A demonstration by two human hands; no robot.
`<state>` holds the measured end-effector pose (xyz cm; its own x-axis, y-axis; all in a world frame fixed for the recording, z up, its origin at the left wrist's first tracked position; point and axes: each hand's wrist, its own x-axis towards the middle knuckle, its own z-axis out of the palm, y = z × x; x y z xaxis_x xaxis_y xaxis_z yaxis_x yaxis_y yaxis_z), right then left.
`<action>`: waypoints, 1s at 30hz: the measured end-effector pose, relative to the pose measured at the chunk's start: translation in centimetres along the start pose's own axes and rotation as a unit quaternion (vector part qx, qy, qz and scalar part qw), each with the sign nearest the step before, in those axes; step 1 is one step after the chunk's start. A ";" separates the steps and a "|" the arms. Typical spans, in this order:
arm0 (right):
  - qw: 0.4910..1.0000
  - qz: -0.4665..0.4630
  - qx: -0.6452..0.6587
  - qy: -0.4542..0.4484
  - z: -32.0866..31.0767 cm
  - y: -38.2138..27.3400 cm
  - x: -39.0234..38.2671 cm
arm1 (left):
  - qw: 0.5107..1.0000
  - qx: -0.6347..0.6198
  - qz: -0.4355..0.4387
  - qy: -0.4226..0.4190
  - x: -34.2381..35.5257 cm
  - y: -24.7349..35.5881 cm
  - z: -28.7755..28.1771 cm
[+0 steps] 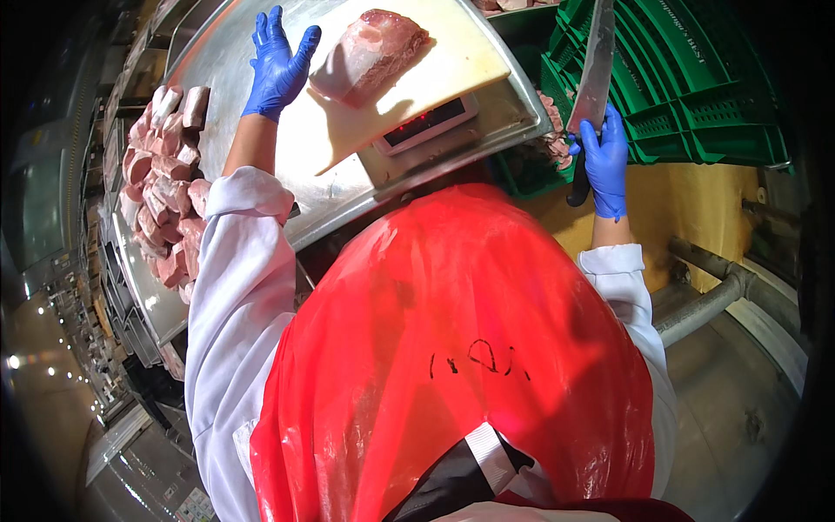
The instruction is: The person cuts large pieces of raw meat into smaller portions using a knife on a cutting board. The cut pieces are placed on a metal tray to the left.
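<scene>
My left hand (pixel 280 71) in a blue glove is held open, fingers spread, at the left side of a cream cutting board (pixel 459 70), beside a large piece of pink raw meat (pixel 374 54). My right hand (pixel 604 161) in a blue glove grips the black handle of a long knife (pixel 595 65), its blade pointing away from me at the board's right, over a green crate. Under the board is a scale (pixel 426 126) with red digits, partly covered, on a steel tray (pixel 330 196).
Many cut meat pieces (pixel 170 187) lie on a tray at left. Green crates (pixel 678 104), one with meat scraps (pixel 552 130), stand at right above a tan surface (pixel 696 200) and metal pipes (pixel 696 317). My red apron (pixel 452 304) fills the lower middle.
</scene>
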<state>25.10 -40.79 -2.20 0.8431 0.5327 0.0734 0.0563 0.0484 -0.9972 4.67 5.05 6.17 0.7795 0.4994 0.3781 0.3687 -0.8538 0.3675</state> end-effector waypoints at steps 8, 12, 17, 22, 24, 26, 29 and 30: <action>0.997 -0.033 0.015 -0.068 2.6 0.3 1.7 | 0.993 -0.047 -0.098 0.043 -3.5 -2.1 0.4; 0.992 -0.032 0.042 -0.116 4.9 -0.6 2.5 | 0.990 -0.037 -0.130 0.030 -5.8 -2.2 1.8; 0.984 -0.021 0.064 -0.164 9.0 -2.4 4.2 | 0.988 -0.063 -0.130 0.062 -7.0 -3.4 2.8; 0.967 0.059 0.081 -0.233 16.4 -2.6 6.3 | 0.908 -0.365 -0.188 0.081 -6.3 -5.3 4.9; 0.961 0.061 0.118 -0.242 21.0 -1.9 7.2 | 0.849 -0.478 -0.212 0.075 -6.3 -4.3 5.9; 0.956 0.051 0.150 -0.247 24.3 -1.9 9.2 | 0.749 -0.586 -0.310 -0.009 -6.2 0.6 5.6; 0.951 0.016 0.153 -0.270 26.6 1.4 17.4 | 0.862 -0.445 -0.240 -0.043 -8.9 1.7 6.9; 0.944 0.001 0.179 -0.278 26.4 3.2 20.2 | 0.915 -0.377 -0.140 -0.027 -9.8 1.2 7.9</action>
<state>28.25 -7.59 -3.60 0.4260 0.8896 0.1649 -0.2133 0.2759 -0.9372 1.47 -2.04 -3.80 0.7395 0.6576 0.1440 0.1201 -0.3394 0.9330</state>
